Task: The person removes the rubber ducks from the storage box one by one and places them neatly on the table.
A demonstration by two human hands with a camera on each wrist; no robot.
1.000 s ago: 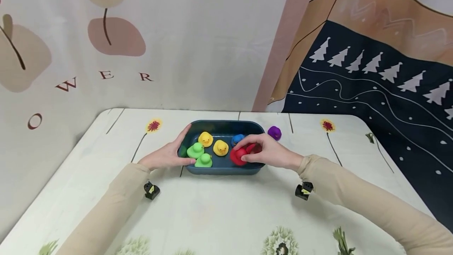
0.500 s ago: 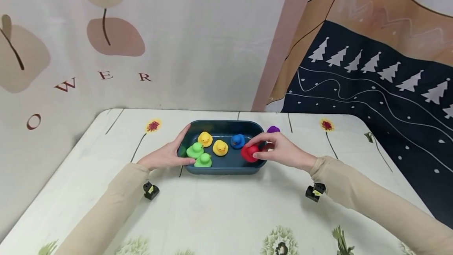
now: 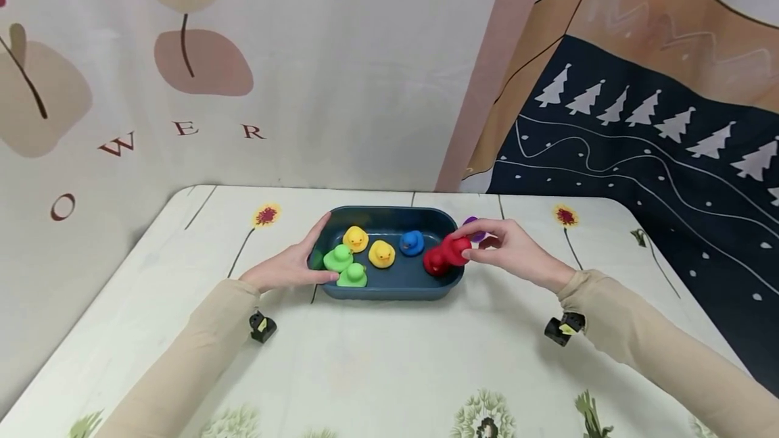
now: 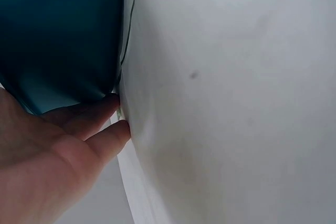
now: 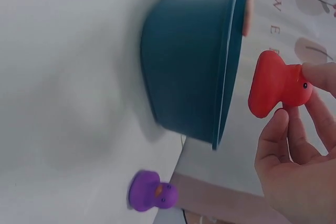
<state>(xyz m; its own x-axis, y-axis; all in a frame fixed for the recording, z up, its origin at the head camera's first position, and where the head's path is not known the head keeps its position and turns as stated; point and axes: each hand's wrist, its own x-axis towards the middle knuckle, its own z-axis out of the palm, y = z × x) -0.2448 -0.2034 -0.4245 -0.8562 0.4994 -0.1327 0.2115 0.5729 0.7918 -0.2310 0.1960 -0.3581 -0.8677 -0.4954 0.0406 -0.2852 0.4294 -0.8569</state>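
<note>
A red rubber duck (image 5: 275, 83) is pinched between the thumb and fingers of my right hand (image 3: 514, 250). In the head view it overlaps the right end of a dark teal tub (image 3: 389, 293). Another red duck (image 3: 435, 262) sits inside the tub just left of it. Also in the tub are a blue duck (image 3: 412, 243), two yellow ducks (image 3: 381, 254) and two green ducks (image 3: 352, 276). My left hand (image 3: 289, 267) grips the tub's left end, its thumb at the front rim and its fingers along the left side wall (image 4: 58, 35).
A purple duck (image 5: 149, 190) stands on the white flower-printed tabletop (image 3: 389, 363), outside the tub beyond its right end; my right hand partly hides it in the head view. Printed curtains (image 3: 341, 86) hang along the table's back edge.
My right hand has moved right with the red duck, from inside the tub to its right end, uncovering the blue duck and the other red duck. The left hand has stayed in place.
</note>
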